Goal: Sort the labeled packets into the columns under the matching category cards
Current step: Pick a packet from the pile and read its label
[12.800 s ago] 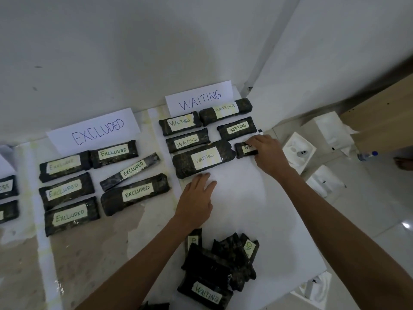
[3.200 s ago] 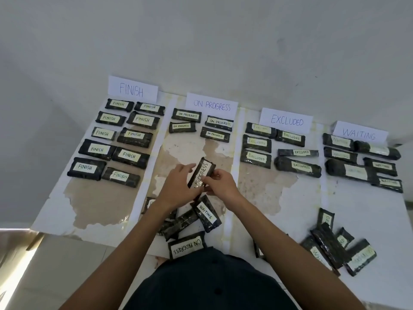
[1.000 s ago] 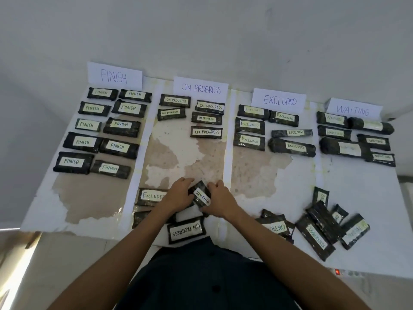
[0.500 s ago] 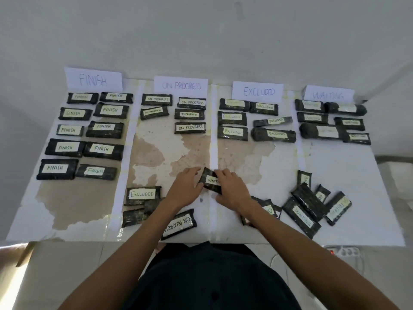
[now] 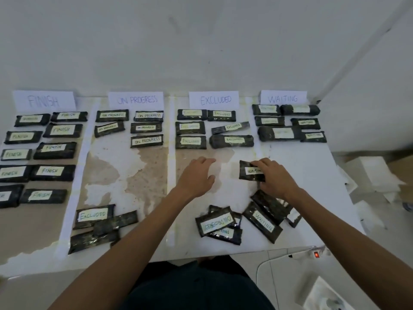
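Observation:
Four white category cards stand along the wall: FINISH (image 5: 44,100), ON PROGRESS (image 5: 136,100), EXCLUDED (image 5: 214,99) and WAITING (image 5: 283,98). Dark labeled packets lie in columns under each. My right hand (image 5: 273,176) grips a dark packet labeled WAITING (image 5: 248,170), held between the EXCLUDED and WAITING columns. My left hand (image 5: 196,175) hovers empty, fingers apart, below the EXCLUDED column. An unsorted heap lies near the front edge, with an ON PROGRESS packet (image 5: 215,221) and a WAITING packet (image 5: 262,221) in it. A smaller heap with an EXCLUDED packet (image 5: 93,215) sits front left.
The worn white table (image 5: 125,175) ends close to my body. Right of it are white boxes (image 5: 373,173) on the floor and a power strip with a red switch (image 5: 316,254). Walls close in at the back and right.
My right hand has carried the WAITING packet to the right, away from the table's middle. My left hand has let go of it and now hangs open. The view has shifted right.

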`<state>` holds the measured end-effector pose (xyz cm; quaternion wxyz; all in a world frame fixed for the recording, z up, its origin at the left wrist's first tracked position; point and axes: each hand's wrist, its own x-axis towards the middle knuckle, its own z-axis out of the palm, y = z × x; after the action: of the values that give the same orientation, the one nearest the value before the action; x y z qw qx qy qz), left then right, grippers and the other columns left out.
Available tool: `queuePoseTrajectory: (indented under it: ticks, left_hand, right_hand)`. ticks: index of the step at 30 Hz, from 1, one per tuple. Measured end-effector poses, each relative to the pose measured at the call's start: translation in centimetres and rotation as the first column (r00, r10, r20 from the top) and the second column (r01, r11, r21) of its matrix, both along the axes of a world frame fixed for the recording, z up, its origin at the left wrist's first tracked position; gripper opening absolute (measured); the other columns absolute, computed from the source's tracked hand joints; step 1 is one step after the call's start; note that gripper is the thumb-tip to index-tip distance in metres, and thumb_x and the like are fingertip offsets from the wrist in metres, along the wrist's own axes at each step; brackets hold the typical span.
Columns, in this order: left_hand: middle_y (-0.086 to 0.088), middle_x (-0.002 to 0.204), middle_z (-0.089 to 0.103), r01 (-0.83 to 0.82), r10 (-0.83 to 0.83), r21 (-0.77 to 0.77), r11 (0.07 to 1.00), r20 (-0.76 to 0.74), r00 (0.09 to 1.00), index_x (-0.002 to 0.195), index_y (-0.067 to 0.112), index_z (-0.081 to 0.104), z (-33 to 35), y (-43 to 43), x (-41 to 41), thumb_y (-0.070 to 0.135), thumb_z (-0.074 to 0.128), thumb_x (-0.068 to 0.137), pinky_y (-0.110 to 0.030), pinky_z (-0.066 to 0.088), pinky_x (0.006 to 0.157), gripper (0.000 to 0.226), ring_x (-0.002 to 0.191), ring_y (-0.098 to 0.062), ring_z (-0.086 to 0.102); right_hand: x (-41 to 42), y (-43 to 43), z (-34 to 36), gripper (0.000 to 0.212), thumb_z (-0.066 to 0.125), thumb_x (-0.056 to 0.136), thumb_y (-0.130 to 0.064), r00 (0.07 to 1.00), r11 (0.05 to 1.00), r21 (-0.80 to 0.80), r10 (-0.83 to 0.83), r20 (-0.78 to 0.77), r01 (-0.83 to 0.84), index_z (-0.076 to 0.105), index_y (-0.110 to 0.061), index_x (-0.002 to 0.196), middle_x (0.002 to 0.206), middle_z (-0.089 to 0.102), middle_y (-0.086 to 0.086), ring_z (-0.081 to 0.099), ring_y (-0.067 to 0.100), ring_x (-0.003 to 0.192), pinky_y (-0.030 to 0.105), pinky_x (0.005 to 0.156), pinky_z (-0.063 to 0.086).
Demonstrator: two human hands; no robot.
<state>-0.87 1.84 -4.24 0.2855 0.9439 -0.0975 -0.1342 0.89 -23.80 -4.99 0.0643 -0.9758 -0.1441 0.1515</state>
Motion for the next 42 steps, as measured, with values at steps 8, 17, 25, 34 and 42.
queuePoseTrajectory:
  ticks: [8, 17, 25, 34, 42]
  left_hand:
    - [-0.010, 0.136, 0.044, 0.048, -0.045, 0.036, 0.998, -0.066, 0.997, 0.139, 0.016, 0.037, -4.0, -8.5, 2.2, 0.021, 0.050, 0.091, -0.042, 0.041, 0.097, 0.051, 0.123, -0.030, 0.040]
    - [-0.011, 0.135, 0.044, 0.110, -0.107, 0.035, 0.993, -0.086, 0.991, 0.139, 0.015, 0.039, -7.8, -14.7, 5.1, 0.018, 0.049, 0.090, -0.043, 0.042, 0.095, 0.050, 0.121, -0.031, 0.041]
    - [-0.011, 0.132, 0.045, 0.101, -0.098, 0.024, 0.995, -0.075, 0.992, 0.137, 0.013, 0.041, -9.2, -16.8, 7.0, 0.015, 0.050, 0.089, -0.039, 0.041, 0.095, 0.049, 0.119, -0.030, 0.039]
    - [-0.014, 0.120, 0.052, 0.063, -0.073, -0.067, 0.996, -0.151, 0.986, 0.132, 0.010, 0.047, -9.1, -16.2, 3.7, 0.013, 0.055, 0.087, -0.034, 0.041, 0.094, 0.046, 0.110, -0.030, 0.049]
    - [-0.014, 0.123, 0.051, -0.038, 0.030, -0.033, 0.999, -0.208, 0.978, 0.130, 0.011, 0.050, -8.1, -15.4, -0.7, 0.016, 0.058, 0.086, -0.036, 0.037, 0.098, 0.044, 0.112, -0.031, 0.044]
  right_hand:
    - [4.2, -8.8, -3.7, 0.066, 0.061, 0.072, -0.002, 0.997, 0.997, 0.019, -0.071, -0.027, 0.071, 0.046, -0.019, 0.134, 0.130, 0.049, 0.008, 0.051, 0.032, 0.109, 0.041, 0.090, 0.044]
    - [8.8, -13.0, -7.4, 0.060, 0.061, 0.073, 0.004, 0.998, 0.997, 0.061, -0.043, 0.035, 0.041, 0.051, -0.013, 0.130, 0.125, 0.053, 0.012, 0.053, 0.034, 0.105, 0.041, 0.084, 0.043]
    - [10.9, -13.7, -8.7, 0.059, 0.059, 0.072, 0.006, 0.997, 0.996, 0.085, 0.002, 0.083, -0.009, 0.052, -0.014, 0.127, 0.124, 0.052, 0.012, 0.052, 0.034, 0.108, 0.041, 0.081, 0.041]
    - [5.2, -11.1, -6.0, 0.059, 0.062, 0.080, -0.008, 0.973, 0.945, 0.233, -0.223, -0.057, 0.230, 0.044, -0.016, 0.136, 0.135, 0.041, 0.011, 0.041, 0.029, 0.120, 0.039, 0.101, 0.035]
    - [-3.8, -5.9, -6.1, 0.064, 0.067, 0.072, -0.054, 0.907, 0.924, 0.081, -0.346, -0.239, 0.373, 0.054, -0.011, 0.117, 0.119, 0.041, 0.013, 0.038, 0.030, 0.110, 0.041, 0.094, 0.040]
